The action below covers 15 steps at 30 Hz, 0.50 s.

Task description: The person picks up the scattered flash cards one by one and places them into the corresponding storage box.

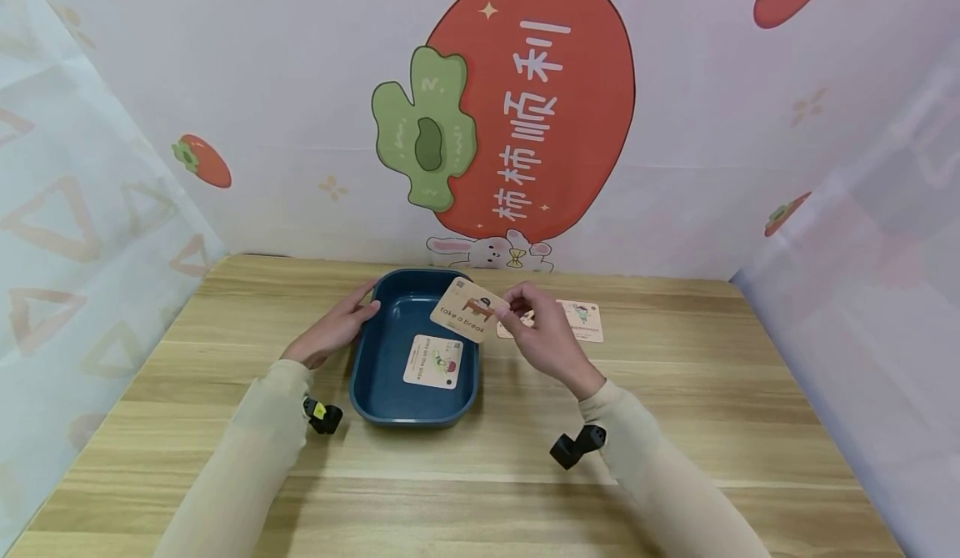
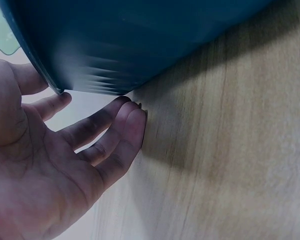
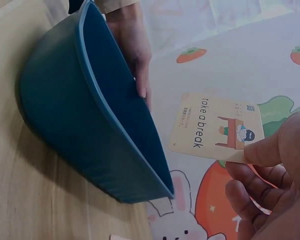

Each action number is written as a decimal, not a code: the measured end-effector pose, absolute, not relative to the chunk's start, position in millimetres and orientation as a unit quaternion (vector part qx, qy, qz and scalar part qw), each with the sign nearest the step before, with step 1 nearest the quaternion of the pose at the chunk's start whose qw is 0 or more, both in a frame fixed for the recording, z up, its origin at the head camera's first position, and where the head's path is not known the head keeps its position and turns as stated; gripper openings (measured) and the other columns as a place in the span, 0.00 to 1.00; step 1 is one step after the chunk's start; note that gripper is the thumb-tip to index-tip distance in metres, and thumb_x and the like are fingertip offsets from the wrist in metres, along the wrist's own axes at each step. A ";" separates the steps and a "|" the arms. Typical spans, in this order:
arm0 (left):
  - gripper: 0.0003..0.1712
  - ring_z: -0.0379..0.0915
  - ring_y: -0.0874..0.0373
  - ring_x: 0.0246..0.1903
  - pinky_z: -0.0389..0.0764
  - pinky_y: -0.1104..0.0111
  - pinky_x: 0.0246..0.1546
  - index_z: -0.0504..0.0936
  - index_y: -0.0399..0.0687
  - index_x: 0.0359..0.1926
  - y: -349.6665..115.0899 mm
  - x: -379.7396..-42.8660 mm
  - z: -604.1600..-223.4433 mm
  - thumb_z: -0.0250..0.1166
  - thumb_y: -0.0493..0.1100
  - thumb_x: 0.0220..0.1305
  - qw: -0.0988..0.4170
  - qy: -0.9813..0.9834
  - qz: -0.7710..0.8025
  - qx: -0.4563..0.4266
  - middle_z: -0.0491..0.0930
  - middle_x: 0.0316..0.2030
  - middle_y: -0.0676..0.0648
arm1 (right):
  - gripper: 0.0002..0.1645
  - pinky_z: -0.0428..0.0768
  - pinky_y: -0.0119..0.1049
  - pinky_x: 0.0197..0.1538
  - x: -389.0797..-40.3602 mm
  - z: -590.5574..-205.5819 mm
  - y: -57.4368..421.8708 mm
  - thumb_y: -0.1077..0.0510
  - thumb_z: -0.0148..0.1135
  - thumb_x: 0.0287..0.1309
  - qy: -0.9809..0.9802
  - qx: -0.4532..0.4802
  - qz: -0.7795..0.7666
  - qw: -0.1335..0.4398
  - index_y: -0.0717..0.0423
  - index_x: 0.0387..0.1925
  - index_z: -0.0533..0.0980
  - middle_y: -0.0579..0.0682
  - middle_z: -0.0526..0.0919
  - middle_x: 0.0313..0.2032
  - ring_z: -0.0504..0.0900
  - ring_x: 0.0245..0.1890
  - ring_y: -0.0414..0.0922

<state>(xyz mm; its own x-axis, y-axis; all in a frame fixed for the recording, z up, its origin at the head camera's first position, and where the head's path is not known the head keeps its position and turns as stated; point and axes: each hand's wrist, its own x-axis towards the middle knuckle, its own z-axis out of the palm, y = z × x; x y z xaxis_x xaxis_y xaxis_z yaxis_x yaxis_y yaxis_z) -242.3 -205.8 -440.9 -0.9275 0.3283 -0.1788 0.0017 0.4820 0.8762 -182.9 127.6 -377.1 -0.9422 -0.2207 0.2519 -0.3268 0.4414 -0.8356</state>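
Note:
My left hand (image 1: 330,329) is at the left wall of a dark blue plastic bin (image 1: 358,374). Its thumb goes over the rim, while the other fingers spread outside the wall, low beside the table in the left wrist view. Between thumb and fingers, my right hand (image 1: 546,334) pinches the corner of a "take a break" card (image 1: 457,306), which has a picture of someone at a desk (image 3: 231,132). That card hangs tilted over the bin's right rim. Another printed card (image 1: 433,362) lies face up on the bin's floor.
Behind my right hand, printed cards (image 1: 588,321) lie on the wooden table (image 1: 675,424), partly covered by the hand. A white backdrop (image 1: 697,166) with persimmon pictures rises at the table's back edge. Wrist cameras (image 1: 576,448) sit on both forearms.

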 end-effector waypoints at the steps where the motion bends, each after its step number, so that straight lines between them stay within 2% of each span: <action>1: 0.36 0.38 0.33 0.76 0.49 0.36 0.71 0.41 0.50 0.82 -205.9 -242.4 -441.1 0.43 0.52 0.83 0.163 0.845 0.500 0.098 0.37 0.80 0.38 | 0.04 0.78 0.44 0.43 -183.2 -378.0 126.3 0.63 0.61 0.70 -0.846 0.162 0.505 0.050 0.61 0.43 0.78 0.53 0.79 0.38 0.76 0.40 0.50; 7: 0.36 0.41 0.32 0.76 0.52 0.36 0.70 0.41 0.51 0.82 -206.5 -242.7 -441.7 0.43 0.53 0.83 0.166 0.842 0.504 0.098 0.38 0.80 0.38 | 0.04 0.77 0.42 0.41 -183.4 -382.5 119.1 0.63 0.61 0.71 -0.844 0.162 0.510 0.039 0.61 0.43 0.78 0.53 0.79 0.38 0.76 0.39 0.49; 15: 0.36 0.40 0.33 0.76 0.49 0.36 0.70 0.41 0.52 0.82 -206.8 -242.3 -441.0 0.43 0.52 0.83 0.167 0.842 0.504 0.097 0.38 0.80 0.38 | 0.04 0.78 0.41 0.43 -182.4 -390.1 114.5 0.63 0.62 0.70 -0.855 0.148 0.496 0.027 0.60 0.44 0.78 0.52 0.80 0.38 0.76 0.40 0.48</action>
